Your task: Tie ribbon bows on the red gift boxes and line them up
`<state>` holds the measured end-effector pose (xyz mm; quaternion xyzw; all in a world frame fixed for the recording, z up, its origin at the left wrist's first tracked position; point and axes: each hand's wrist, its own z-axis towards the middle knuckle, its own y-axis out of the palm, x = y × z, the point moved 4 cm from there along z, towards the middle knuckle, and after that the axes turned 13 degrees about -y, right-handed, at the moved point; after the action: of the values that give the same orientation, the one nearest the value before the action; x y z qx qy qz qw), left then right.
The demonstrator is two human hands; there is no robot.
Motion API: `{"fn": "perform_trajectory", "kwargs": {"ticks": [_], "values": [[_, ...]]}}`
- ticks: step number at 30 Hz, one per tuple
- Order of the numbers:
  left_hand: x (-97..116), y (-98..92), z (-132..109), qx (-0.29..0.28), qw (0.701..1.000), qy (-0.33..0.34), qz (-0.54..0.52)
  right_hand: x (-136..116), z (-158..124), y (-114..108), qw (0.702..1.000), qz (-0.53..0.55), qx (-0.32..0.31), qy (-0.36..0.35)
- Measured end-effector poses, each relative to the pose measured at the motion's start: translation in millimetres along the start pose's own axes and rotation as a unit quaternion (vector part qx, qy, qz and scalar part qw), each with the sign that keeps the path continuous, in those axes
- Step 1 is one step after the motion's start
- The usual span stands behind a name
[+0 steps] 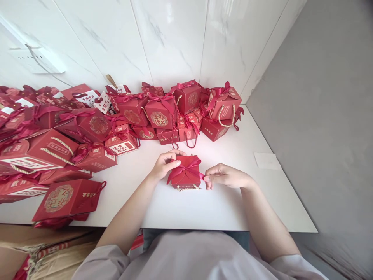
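Note:
A small red gift box [186, 179] sits on the white table in front of me, with a beige twisted rope handle [189, 189] along its near side. A dark pink ribbon [188, 168] is tied in a bow across its top. My left hand [166, 165] is at the box's left side, its thumb on the upper left of the box by the bow and its fingers curled behind. On the right, my right hand [224, 177] pinches a ribbon end between thumb and fingers, just off the box's right side.
Red gift boxes with bows are piled along the wall [175, 39] and at the left, one box [67, 200] near the front edge. A white paper piece [267, 160] lies at the right of the table [279, 202]. Below left stands an open cardboard box [17, 237].

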<state>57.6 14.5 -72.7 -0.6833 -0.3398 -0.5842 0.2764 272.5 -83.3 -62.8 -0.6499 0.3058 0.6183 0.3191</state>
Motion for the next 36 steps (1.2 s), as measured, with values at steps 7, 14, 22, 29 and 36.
{"fn": "perform_trajectory", "kwargs": {"ticks": [7,14,22,29,36], "values": [[-4.5,-8.8,2.2,-0.074,0.994,-0.012,-0.085,6.1,-1.6,-7.7,0.999,-0.042,-0.002,0.005],[-4.3,-10.6,1.9,-0.111,0.992,0.005,-0.053,8.2,3.8,-16.5,0.987,-0.102,0.121,-0.040],[10.2,-12.2,-10.6,-0.113,0.991,0.021,0.068,-22.8,1.1,3.9,0.789,-0.418,0.370,-0.258],[28.5,-16.6,-20.0,0.001,0.983,0.096,0.159,-24.8,10.3,32.7,0.738,-0.532,0.306,-0.279],[21.2,-2.6,-23.5,-0.029,0.978,0.022,0.204,-25.1,15.3,38.2,0.763,-0.539,0.266,-0.237]]}}
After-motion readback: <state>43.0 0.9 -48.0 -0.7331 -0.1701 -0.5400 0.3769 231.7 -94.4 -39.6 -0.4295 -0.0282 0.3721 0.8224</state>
